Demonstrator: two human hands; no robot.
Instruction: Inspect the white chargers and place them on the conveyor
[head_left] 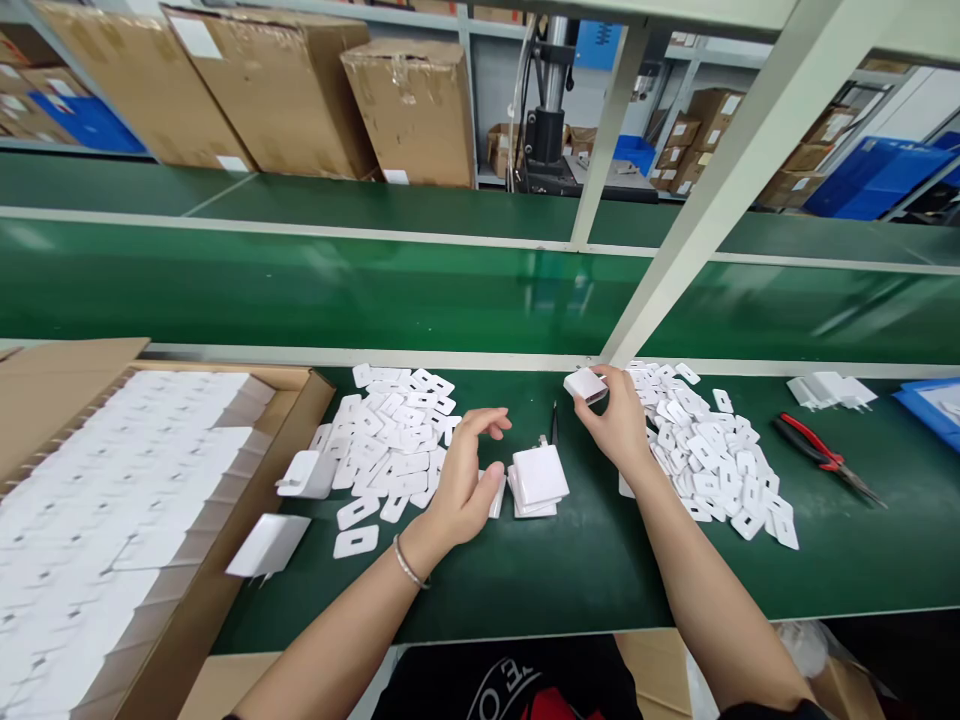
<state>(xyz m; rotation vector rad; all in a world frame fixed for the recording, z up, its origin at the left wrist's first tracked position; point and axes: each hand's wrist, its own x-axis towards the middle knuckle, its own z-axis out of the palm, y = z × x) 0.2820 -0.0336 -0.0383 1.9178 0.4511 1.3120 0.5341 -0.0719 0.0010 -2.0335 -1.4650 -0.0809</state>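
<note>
My right hand (616, 418) pinches a small white plastic part (585, 384) at the near edge of the right pile of white plastic covers (712, 455). Over the green table, my left hand (466, 478) hovers with fingers curled and apart, holding nothing, beside a white charger block (538, 478) with metal prongs. A second pile of flat white covers (390, 435) lies just left of that hand. A thin dark tool (554, 424) lies between my hands.
An open cardboard box (225, 560) of white chargers stands at the left. Two loose chargers (296, 505) rest by its rim. Red-handled pliers (821, 457), more chargers (829, 388) and a blue tray (930, 405) lie right. A green conveyor belt (337, 290) runs behind.
</note>
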